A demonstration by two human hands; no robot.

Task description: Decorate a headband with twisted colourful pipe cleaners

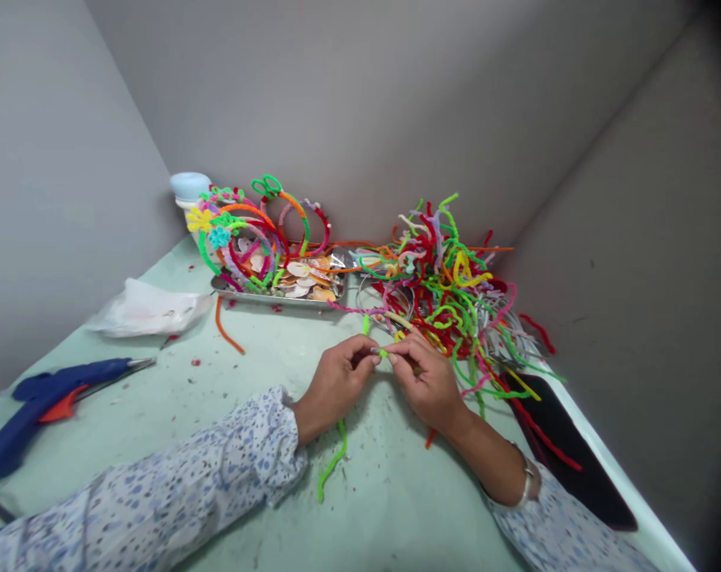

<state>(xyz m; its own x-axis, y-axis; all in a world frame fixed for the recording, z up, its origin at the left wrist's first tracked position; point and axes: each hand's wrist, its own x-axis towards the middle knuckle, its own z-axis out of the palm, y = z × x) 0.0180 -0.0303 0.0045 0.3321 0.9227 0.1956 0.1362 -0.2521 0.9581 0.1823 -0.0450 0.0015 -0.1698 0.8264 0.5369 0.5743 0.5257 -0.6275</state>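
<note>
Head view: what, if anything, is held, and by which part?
The left hand and right hand pinch a small green fuzzy piece between them; which part is gripped cannot be told.

No text, label, brand, number or sign is showing legibly.
</note>
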